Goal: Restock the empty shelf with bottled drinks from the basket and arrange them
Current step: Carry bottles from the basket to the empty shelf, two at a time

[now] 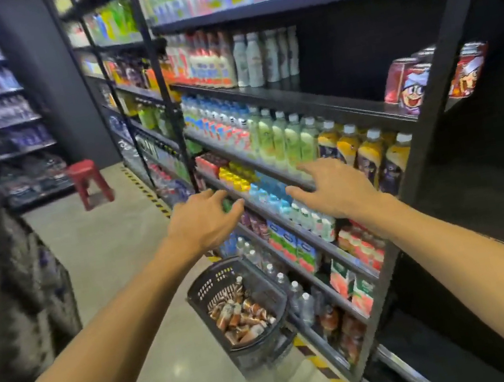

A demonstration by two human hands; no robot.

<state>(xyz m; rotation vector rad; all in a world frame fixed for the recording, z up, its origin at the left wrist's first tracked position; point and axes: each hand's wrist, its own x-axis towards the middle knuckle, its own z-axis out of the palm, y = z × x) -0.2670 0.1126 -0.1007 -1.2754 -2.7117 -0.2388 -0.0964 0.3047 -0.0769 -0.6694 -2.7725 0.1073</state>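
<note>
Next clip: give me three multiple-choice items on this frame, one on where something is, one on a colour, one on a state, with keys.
1. Where is the basket?
A. on the counter
B. on the floor by the shelving
C. on the stool

2. What colour is the stool?
A. red
B. white
C. green

3. What are the hands doing?
A. each holds a bottle
B. both empty, fingers spread
C. both grip the basket

Keys:
1 B, it stands on the floor against the lowest shelves.
2 A, the plastic stool down the aisle is red.
3 B, the left hand and right hand reach toward the shelves holding nothing.
</note>
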